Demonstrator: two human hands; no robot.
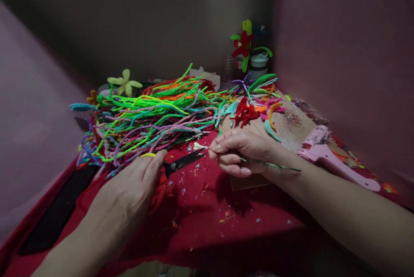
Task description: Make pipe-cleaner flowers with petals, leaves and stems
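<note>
My left hand [134,186] is closed on a pair of scissors [183,163] with dark blades and a bit of yellow handle showing. The blades point right, their tips close to my right hand [239,152]. Pinched between the thumb and fingers of that hand is a thin green wrapped stem [274,165], which runs back under the palm towards the wrist. A small pale tuft [199,146], like flower stamens, sticks out at its left end, just above the blade tips. Whether the blades touch it I cannot tell.
A large heap of coloured pipe cleaners [155,113] lies behind my hands on the red cloth [200,234]. At the right are a pink glue gun [336,160] and loose petals [246,111] on a board. Behind stand a lidded cup [259,61] and a red flower [242,44]. Scraps dot the cloth.
</note>
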